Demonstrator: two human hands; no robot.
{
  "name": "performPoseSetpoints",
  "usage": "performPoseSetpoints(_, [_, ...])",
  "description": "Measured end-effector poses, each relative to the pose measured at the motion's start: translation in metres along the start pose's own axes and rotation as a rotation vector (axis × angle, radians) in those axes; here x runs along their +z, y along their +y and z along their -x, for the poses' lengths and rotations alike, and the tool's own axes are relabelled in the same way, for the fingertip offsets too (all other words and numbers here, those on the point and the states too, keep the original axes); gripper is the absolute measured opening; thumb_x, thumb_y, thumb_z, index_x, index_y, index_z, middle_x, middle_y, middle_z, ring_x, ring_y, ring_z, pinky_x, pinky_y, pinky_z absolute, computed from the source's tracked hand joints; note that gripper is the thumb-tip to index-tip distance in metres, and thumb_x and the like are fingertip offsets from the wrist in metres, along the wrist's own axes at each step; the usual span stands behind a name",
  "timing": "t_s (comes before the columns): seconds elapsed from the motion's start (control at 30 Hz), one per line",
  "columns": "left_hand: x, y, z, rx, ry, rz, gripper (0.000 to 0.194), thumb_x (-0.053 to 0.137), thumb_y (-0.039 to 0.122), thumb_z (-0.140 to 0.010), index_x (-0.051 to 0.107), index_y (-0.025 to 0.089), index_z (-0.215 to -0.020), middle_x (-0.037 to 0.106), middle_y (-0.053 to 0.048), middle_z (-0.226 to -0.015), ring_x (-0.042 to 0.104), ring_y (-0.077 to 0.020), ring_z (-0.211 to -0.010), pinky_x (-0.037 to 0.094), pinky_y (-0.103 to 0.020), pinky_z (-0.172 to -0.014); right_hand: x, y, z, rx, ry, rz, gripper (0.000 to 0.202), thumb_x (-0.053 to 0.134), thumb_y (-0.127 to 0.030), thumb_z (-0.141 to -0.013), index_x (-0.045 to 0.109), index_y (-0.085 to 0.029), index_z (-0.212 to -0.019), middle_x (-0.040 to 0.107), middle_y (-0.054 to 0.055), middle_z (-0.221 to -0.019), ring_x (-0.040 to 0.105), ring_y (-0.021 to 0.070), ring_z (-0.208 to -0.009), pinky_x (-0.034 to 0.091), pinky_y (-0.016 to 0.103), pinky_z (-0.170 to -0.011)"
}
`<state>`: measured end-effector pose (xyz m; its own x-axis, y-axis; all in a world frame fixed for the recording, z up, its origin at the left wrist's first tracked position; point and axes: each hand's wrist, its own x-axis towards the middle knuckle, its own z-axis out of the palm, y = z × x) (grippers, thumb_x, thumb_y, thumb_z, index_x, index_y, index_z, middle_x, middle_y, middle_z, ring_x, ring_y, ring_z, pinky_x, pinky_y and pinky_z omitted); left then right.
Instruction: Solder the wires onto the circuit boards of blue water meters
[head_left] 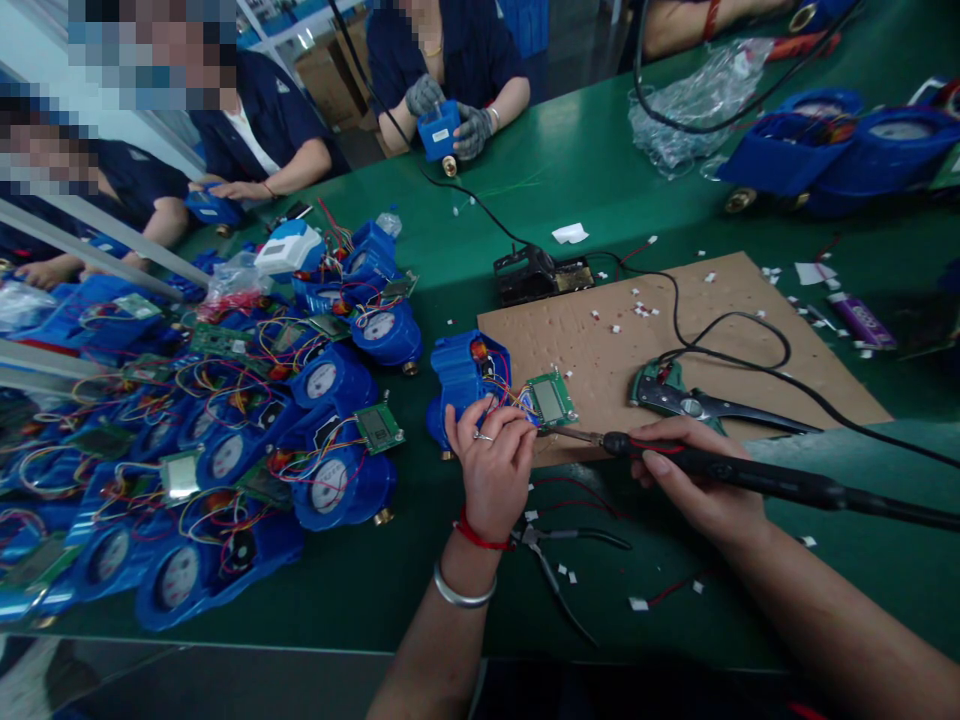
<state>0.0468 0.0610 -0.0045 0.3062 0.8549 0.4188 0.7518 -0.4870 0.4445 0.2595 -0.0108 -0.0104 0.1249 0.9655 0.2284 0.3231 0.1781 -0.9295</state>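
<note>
A soldering iron (697,462) with a black handle is gripped in my right hand (709,490), its metal tip pointing left. The tip reaches the fingers of my left hand (495,455), which are bent together over the wires of a blue water meter (469,365). What those fingers pinch is hidden. Coloured wires run from the meter to a small green circuit board (551,398) with a display, lying on the cardboard sheet (720,300). Below my left hand lie pliers (551,560) with dark handles.
Many wired blue meters (322,380) crowd the left. Green wire strippers (675,395) and a black soldering stand (532,272) sit on the cardboard's edges, with a black cable (679,300) looping across. Co-workers handle meters across the table; a plastic bag (690,100) lies at the back.
</note>
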Motion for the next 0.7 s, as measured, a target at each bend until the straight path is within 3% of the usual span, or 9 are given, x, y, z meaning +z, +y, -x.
performPoseSetpoints(0.53, [0.000,-0.001,0.001,0.002,0.005,-0.011,0.009,0.061,0.020,-0.083,0.065,0.025,-0.078,0.068,0.002,-0.094,0.046,-0.0242,-0.115,0.012,-0.057,-0.111,0.004,0.002,-0.002,0.014,0.258,-0.183,0.020,0.060,-0.032,-0.084,0.061,-0.026,-0.103,0.064,0.002,-0.070,0.059,0.0176,-0.054,0.048,0.033,-0.050])
performPoseSetpoints(0.7, [0.000,-0.001,0.001,0.007,0.010,0.002,0.010,0.059,0.020,-0.084,0.065,0.025,-0.078,0.068,0.001,-0.095,0.046,-0.0236,-0.116,0.013,-0.056,-0.112,0.006,0.007,-0.009,-0.007,0.351,-0.278,0.027,0.063,-0.028,-0.082,0.056,-0.025,-0.108,0.063,0.001,-0.071,0.060,0.0177,-0.059,0.050,0.032,-0.053])
